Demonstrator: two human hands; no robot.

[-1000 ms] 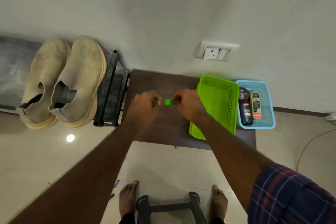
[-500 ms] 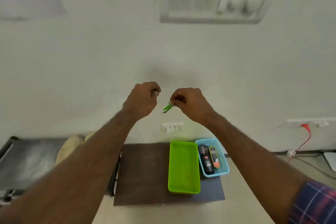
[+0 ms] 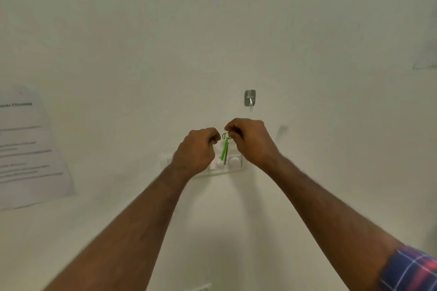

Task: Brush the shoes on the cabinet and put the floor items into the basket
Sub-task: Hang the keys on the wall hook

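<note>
green key tag (image 3: 225, 151) on ring, hanging upright, pinched at top

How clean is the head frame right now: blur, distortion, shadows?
Head view: soft all over; the paper sheet on the wall is smeared, its text unreadable. The green key tag and right hand are fairly distinct, as are the left hand and metal hook. Wide-angle stretch fans the forearms out toward the lower corners. Lighting is flat and dim, with a faint shadow under the arms and no glare.

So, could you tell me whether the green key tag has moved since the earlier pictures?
Yes. The green key tag, hanging from the right hand, has gone up the wall: it was below the switch plate and now hangs across it, near the hook.
</note>
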